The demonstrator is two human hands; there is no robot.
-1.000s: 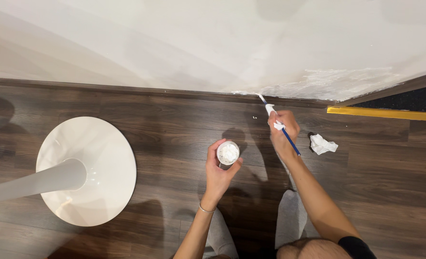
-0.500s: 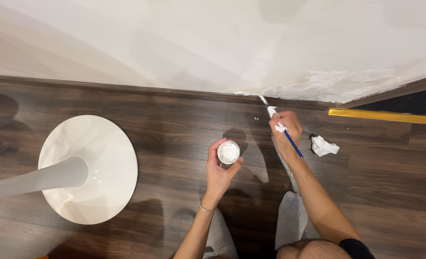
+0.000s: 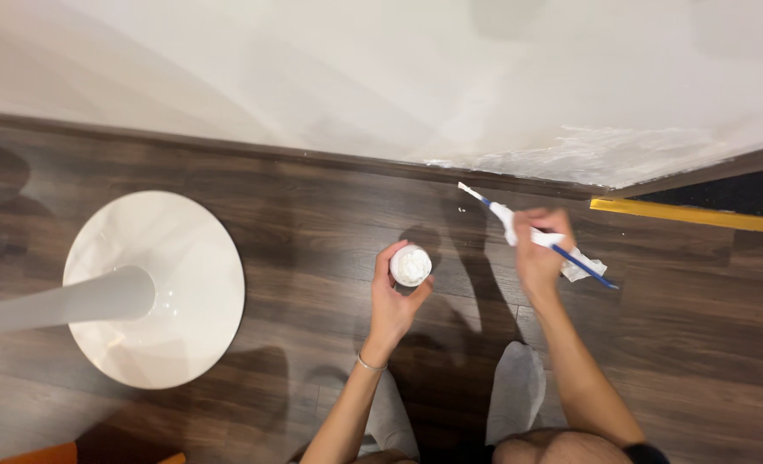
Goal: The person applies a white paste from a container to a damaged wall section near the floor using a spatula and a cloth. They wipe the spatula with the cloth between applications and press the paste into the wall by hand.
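White wall [image 3: 381,77] fills the top of the view, with a rough patch of fresh filler [image 3: 596,155] low down on its right, just above the dark skirting strip. Below it, dark wood-plank floor [image 3: 313,215]. At left, a round white stand base [image 3: 184,292] with its pole running off the left edge, well apart from the hands. A yellow strip [image 3: 691,215] lies along the threshold at far right. Two grey-socked feet show at the bottom edge. Left hand [image 3: 394,301] is curled around a small round tub [image 3: 411,265] of white paste, held upright, open top facing up, fingers wrapped on its sides. Right hand [image 3: 540,253] is clenched on a thin blue-handled brush [image 3: 519,232], gripped mid-shaft in a pinch; the white-coated tip points at the foot of the wall, near the patch but apparently not touching it. A crumpled white rag [image 3: 583,268] sits on the floor just beside that hand. Judgement: the tub looks light and rigid, best held around the side wall (paste on the rim would make it slippery); the brush is light and stiff, with soft bristles, best held mid-handle.
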